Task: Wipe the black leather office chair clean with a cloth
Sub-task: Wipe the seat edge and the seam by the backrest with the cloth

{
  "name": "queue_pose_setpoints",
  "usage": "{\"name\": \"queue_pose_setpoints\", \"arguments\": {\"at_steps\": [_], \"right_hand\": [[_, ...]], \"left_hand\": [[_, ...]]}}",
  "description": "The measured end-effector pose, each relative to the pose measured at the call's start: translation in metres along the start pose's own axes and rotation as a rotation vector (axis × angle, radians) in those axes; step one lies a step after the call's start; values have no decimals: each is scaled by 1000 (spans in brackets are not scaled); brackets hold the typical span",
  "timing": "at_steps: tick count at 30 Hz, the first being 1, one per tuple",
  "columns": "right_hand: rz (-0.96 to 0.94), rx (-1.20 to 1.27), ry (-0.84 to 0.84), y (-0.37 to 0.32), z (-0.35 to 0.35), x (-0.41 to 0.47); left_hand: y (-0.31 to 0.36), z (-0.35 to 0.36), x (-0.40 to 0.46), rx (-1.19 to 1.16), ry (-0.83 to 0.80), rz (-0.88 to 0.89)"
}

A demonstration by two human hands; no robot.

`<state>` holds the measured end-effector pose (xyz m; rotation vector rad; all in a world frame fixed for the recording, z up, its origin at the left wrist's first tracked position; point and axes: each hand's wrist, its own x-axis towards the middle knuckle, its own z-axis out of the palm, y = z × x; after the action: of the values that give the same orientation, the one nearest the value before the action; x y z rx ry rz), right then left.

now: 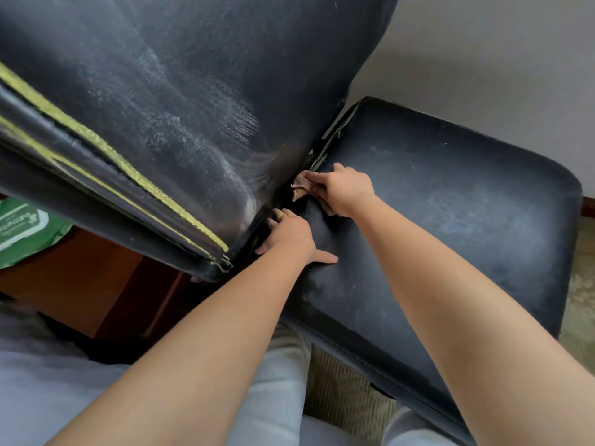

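A black leather office chair fills the view, its dusty backrest (167,101) at the left and its seat cushion (450,204) at the right. My right hand (344,191) grips a small brownish cloth (301,185) and holds it at the crease where the seat meets the backrest. My left hand (289,235) rests on the seat's rear corner with its thumb spread out flat; its fingertips reach into the gap under the backrest. Whitish dust streaks cover both surfaces. Yellow foam shows along the backrest's torn edge (106,149).
A green packet (22,230) lies on a brown wooden piece of furniture (80,284) at the left, behind the backrest. A pale wall (483,53) stands behind the chair. Patterned carpet (344,384) shows below the seat, with my light trousers (277,397) beside it.
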<state>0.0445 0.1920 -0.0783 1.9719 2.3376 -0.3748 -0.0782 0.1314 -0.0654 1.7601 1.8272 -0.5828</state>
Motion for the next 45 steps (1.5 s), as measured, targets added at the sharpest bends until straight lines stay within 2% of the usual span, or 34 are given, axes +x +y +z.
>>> {"name": "queue_pose_setpoints", "arguments": {"at_steps": [5, 10, 15, 19, 21, 26, 28, 32, 37, 41, 45], "right_hand": [[84, 45, 87, -12, 10, 0], [-29, -18, 99, -9, 11, -7], [101, 24, 73, -7, -2, 18], [-52, 48, 73, -15, 11, -1], [-67, 25, 87, -10, 9, -1], [78, 87, 45, -11, 0, 26], [29, 100, 19, -13, 3, 19], [-70, -8, 69, -5, 7, 5], [101, 50, 69, -8, -1, 25], [-36, -26, 130, -12, 9, 5], [39, -73, 146, 2, -2, 19]], "left_hand": [[4, 1, 4, 49, -27, -36], [9, -1, 2, 52, -24, -91], [9, 0, 8, 89, -71, -106], [12, 3, 21, 148, -146, -136], [14, 4, 23, 166, -167, -145], [15, 1, 20, 145, -147, -133], [16, 1, 22, 173, -157, -128], [20, 0, 22, 186, -173, -158], [22, -6, 11, 158, -135, -160], [24, -8, 11, 150, -152, -189], [26, -13, 6, 152, -152, -179]]}}
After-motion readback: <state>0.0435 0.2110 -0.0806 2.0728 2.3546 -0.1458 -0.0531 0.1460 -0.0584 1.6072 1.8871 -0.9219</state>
